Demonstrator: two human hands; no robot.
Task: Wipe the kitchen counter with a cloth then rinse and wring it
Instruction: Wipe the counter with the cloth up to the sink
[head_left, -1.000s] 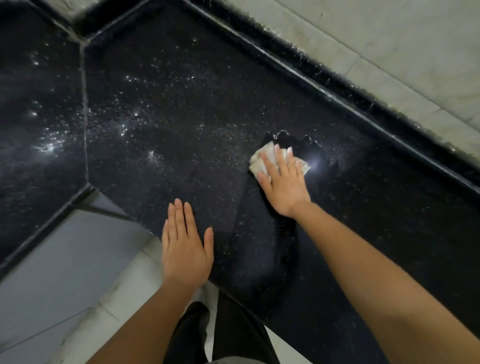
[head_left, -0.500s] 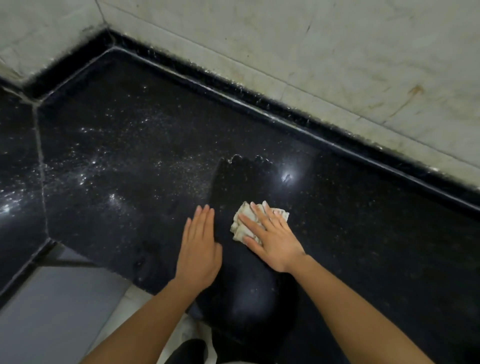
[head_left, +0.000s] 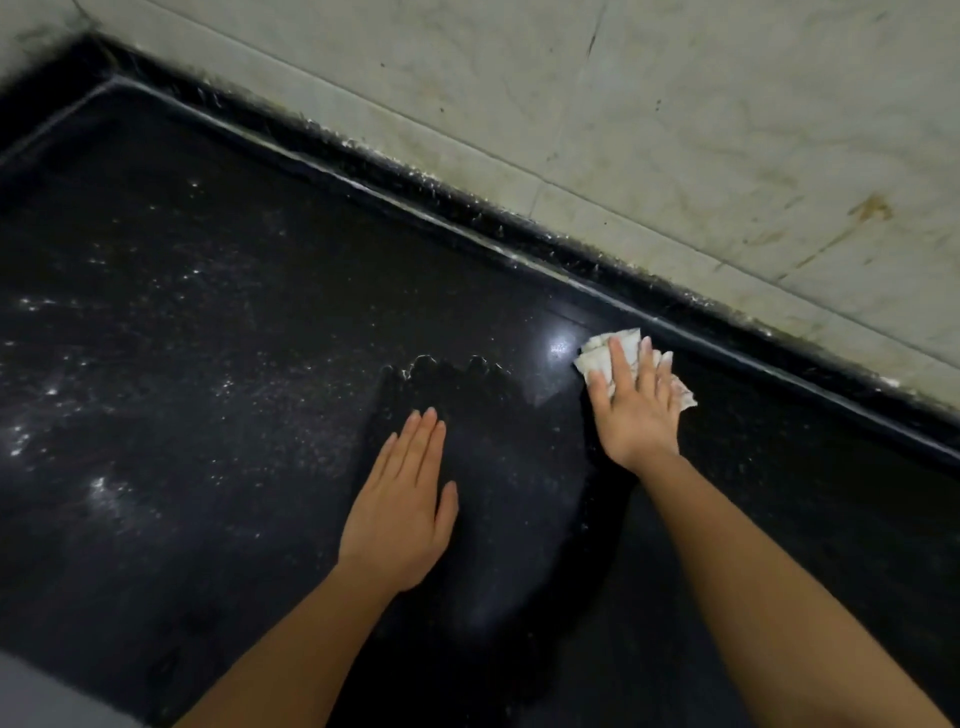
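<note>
The right hand (head_left: 635, 410) lies flat on a crumpled white cloth (head_left: 613, 349), its fingers (head_left: 619, 364) spread over the wad and pressing it down onto the black desk (head_left: 218, 519) rather than gripping it; that flat palm looks chosen to keep as much fabric as possible against the stone. The cloth sits at the far right of the desk, just beside the raised black lip (head_left: 519, 244) that runs along the foot of the pale tiled wall (head_left: 675, 130), so the stroke seems aimed at the back edge where grime gathers. The left hand (head_left: 402, 514) rests palm-down on the desk nearer the body, fingers released, straight and together, holding nothing; it probably serves as a brace while the person leans forward. Between the 2 hands a darker, wet-looking band (head_left: 493, 467) with a scalloped far edge marks ground that appears already wiped, while the left part of the desk carries scattered white specks (head_left: 104, 488). Wiping looks well short of finished, and rinsing and wringing are not yet begun; no sink is in view.
</note>
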